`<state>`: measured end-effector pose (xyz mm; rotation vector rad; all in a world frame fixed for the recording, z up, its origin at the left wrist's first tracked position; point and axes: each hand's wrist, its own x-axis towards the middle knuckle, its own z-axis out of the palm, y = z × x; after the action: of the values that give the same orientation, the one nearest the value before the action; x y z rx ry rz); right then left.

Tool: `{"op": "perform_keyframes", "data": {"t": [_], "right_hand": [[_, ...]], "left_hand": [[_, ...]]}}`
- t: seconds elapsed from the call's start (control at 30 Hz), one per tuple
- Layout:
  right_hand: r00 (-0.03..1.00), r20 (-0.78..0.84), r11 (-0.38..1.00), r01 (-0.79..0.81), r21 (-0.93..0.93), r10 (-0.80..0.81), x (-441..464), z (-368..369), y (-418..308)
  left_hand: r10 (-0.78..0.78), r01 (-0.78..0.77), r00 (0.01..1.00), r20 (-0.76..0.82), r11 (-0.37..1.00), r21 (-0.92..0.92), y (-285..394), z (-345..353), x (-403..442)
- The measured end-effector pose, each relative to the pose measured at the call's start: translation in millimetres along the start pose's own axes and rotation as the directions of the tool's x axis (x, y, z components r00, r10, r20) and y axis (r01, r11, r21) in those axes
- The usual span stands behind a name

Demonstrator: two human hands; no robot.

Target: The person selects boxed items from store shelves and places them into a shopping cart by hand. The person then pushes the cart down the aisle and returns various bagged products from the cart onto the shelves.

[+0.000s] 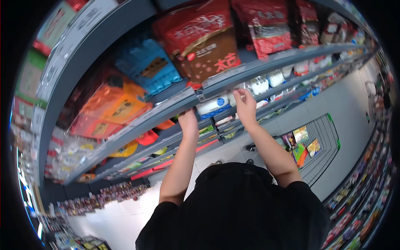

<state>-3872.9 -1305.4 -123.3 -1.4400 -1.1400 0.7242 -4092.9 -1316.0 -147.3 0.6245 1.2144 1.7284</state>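
Might snag, tipping oblong white-and-blue plastic pack (pixel 212 106) between left grip (pixel 188 123) and right grip (pixel 246 106); can't tell either's openness or hold.

Left forearm (pixel 180 171), right forearm (pixel 271 146): bare, extended forward from short black sleeves (pixel 163 217). Left hand (pixel 189 122): fingertips hidden. Right hand (pixel 246 105): apart from left, slightly farther forward, fingers (pixel 241 93) curled.

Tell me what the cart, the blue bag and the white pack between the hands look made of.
Cart: probably dark metal, from its thin wire grid; its green corners look plastic.
Blue bag: likely glossy plastic, given its creases and highlights.
White pack: perhaps smooth plastic, from its bright printed face, though blur leaves paper possible.
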Motion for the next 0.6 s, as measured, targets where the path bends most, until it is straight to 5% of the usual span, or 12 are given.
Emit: {"op": "perform_keyframes", "data": {"t": [0.1, 0.13, 0.17, 0.23, 0.33, 0.43, 0.47, 0.53, 0.57, 0.6], "right_hand": [[1.0, -0.024, 0.999, 0.017, 0.029, -0.016, -39, -42, 56], [0.998, -0.057, 1.0, 0.02, -0.008, -0.021, -57, -61, 71], [0.996, -0.087, 0.999, 0.02, -0.05, -0.025, -76, -79, 80], [0.98, -0.169, 0.974, -0.138, -0.177, 0.108, -117, -116, 83], [0.938, -0.343, 0.961, -0.138, -0.238, 0.05, -184, -164, 92], [0.846, -0.514, 0.878, -0.35, -0.327, 0.146, -263, -206, 95], [0.843, -0.538, 0.819, -0.297, -0.49, -0.017, -292, -222, 94], [0.806, -0.591, 0.633, -0.445, -0.634, -0.025, -357, -250, 106], [0.774, -0.631, 0.555, -0.544, -0.63, 0.043, -388, -260, 109], [0.776, -0.628, 0.487, -0.571, -0.661, 0.057, -420, -267, 110]], "left_hand": [[0.187, -0.183, 0.982, 0.029, 0.903, 0.39, 27, 0, -60], [0.405, -0.399, 0.911, 0.073, 0.826, 0.397, 25, 12, -83], [0.441, -0.494, 0.87, 0.222, 0.786, 0.373, 15, 9, -95], [0.295, -0.601, 0.72, 0.628, 0.718, 0.352, -8, 7, -119], [0.083, -0.793, 0.255, 0.963, 0.588, 0.159, -43, 36, -153], [0.016, -0.863, -0.167, 0.986, 0.482, -0.154, -83, 68, -186], [0.022, -0.848, -0.199, 0.98, 0.498, -0.183, -102, 75, -193], [0.068, -0.843, -0.446, 0.893, 0.302, -0.444, -143, 89, -201], [0.072, -0.827, -0.467, 0.882, 0.317, -0.464, -163, 96, -204], [-0.263, -0.868, -0.453, 0.852, 0.349, -0.354, -181, 100, -209]]}}
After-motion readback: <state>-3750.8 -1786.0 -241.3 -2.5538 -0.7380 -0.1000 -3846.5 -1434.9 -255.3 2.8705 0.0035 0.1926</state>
